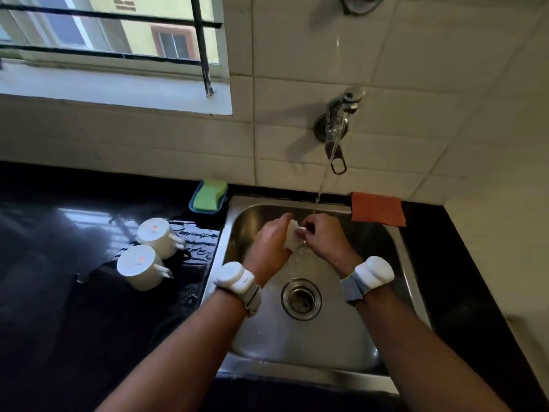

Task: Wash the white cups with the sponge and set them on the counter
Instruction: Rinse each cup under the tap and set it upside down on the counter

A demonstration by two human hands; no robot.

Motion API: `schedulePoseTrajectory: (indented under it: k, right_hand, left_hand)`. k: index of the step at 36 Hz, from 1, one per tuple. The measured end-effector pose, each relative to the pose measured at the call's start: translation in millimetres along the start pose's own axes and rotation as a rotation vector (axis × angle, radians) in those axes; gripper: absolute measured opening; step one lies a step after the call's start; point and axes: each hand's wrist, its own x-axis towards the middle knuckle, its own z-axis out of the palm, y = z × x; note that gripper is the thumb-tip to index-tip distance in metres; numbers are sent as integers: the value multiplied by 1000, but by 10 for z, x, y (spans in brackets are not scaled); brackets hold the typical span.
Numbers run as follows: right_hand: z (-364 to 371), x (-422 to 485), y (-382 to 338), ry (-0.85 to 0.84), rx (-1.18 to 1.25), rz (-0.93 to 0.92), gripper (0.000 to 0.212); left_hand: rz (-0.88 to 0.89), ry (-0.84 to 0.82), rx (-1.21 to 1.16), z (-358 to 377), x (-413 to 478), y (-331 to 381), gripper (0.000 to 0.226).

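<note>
2 white cups stood upside down on the dark, glossy surface (59,322) at the left of the frame, the rear cup (157,236) just beside the front cup (139,267), each with its handle pointing right toward the sink (297,346). Water lay on the surface around them.

A 3rd white cup (292,237) was held over the steel sink, in the middle of the frame, between both hands. The left hand (271,236) gripped it from the left, with the fingers wrapped round its body and the thumb up along the top. The right hand (322,236) had its fingers curled onto the cup's right side, pinching a white part of it; whether that was the rim or the handle could not be told. A thin stream of water (322,185) ran from the wall tap (335,129) down onto the cup and hands. Below them sat the round drain (301,298).

The green sponge (209,195) lay in a blue tray (196,208) at the back of the surface, just beside the sink's upper left corner and well apart from both hands. An orange cloth (377,208) hung at the sink's upper right corner. Each wrist carried a white band, the left band (234,281) and the right band (372,270). A barred window (104,34) filled the upper left of the frame, set in a pale tiled wall (416,99).
</note>
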Motion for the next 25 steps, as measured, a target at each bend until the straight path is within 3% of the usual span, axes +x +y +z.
schedulePoseTrajectory:
  k: [3,9,13,18,25]
  right_hand:
    - [33,-8,-39,-36,-41,-11,15]
    - [226,-52,-183,-55,-53,-49,11]
    - [323,-109,-241,-75,54,-63,4]
    - [481,-212,-345,-133,234,-59,6]
    - [734,-464,-671,-288,500,-93,4]
  left_hand:
    - [52,15,78,-1,-112,-34,53]
    - [18,3,198,-92,-347,-161,69]
    - [-150,24,62,-243,-424,-212,76]
    - [-386,134,-148,-469,-584,-365,63]
    - [-520,230,-316,-806,-1038,-597,70]
